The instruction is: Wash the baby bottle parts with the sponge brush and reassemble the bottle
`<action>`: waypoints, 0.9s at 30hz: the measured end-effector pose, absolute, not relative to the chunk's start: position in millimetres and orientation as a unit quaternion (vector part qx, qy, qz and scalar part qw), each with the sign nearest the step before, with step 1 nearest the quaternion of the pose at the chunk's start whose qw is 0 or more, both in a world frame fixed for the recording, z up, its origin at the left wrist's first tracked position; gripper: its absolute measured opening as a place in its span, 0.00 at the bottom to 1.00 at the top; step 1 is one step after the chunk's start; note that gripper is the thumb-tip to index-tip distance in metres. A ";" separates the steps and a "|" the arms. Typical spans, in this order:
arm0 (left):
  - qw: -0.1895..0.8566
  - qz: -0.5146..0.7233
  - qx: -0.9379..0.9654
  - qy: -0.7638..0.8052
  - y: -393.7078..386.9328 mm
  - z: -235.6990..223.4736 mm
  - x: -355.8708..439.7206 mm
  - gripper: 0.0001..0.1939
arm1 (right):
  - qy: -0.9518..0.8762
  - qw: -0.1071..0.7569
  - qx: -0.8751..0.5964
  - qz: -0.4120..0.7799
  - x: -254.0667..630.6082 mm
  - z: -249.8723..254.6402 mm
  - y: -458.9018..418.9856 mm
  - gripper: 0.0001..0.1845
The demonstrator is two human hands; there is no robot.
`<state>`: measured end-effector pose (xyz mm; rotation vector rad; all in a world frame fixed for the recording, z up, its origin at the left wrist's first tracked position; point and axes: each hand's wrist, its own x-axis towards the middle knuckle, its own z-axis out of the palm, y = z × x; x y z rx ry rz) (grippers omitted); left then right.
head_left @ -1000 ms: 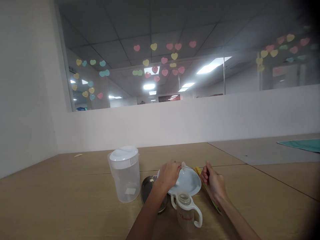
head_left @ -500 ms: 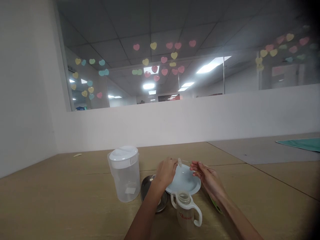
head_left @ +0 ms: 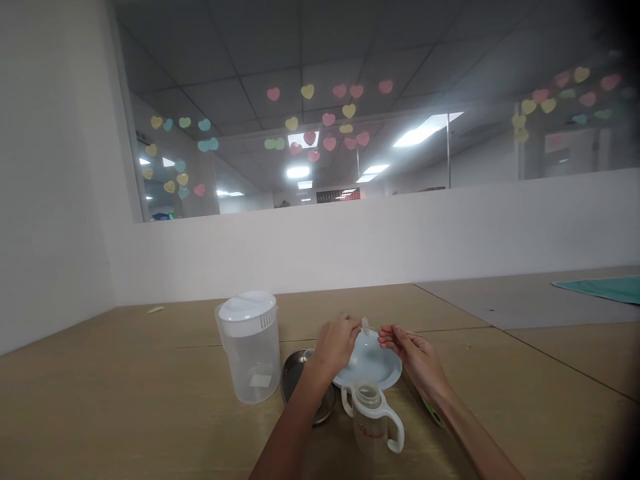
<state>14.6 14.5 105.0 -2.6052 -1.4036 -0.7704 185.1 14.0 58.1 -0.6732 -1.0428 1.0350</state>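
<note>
Pinching clear piece [head_left: 365, 326], left hand [head_left: 338, 343], right [head_left: 417, 357] curled

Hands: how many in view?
2. The left hand pinches a small clear piece near the bowl; the right hand is right of that piece, fingers pointing toward it.

The small, rounded, seemingly plastic piece [head_left: 365, 326] before me was translucent whitish. My shallow, round-rimmed bowl [head_left: 377, 370] was pale blue; my cylindrical two-handled bottle [head_left: 370, 423] combined a see-through body, white handles and red lettering. The tall plastic pitcher [head_left: 253, 353] was frosted and colourless beneath a white lid; the low metal dish [head_left: 291, 380] was dark grey. I saw green on the slim handle [head_left: 431, 409], teal on the flat cloth [head_left: 603, 289], tan on the broad tabletop [head_left: 150, 387], and pink, yellow, green and blue among the heart-shaped stickers [head_left: 329, 120].
</note>
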 end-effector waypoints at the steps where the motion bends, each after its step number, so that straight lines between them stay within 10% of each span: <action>1: 0.040 -0.253 -0.856 -0.450 14.4 104.6 15.5 0.15 | -0.465 0.694 -0.301 0.460 184.6 58.2 13.6 0.20; 27: 0.052 -0.271 -0.874 -0.400 18.5 94.8 29.4 0.16 | -0.505 0.710 -0.327 0.366 169.7 54.4 5.3 0.26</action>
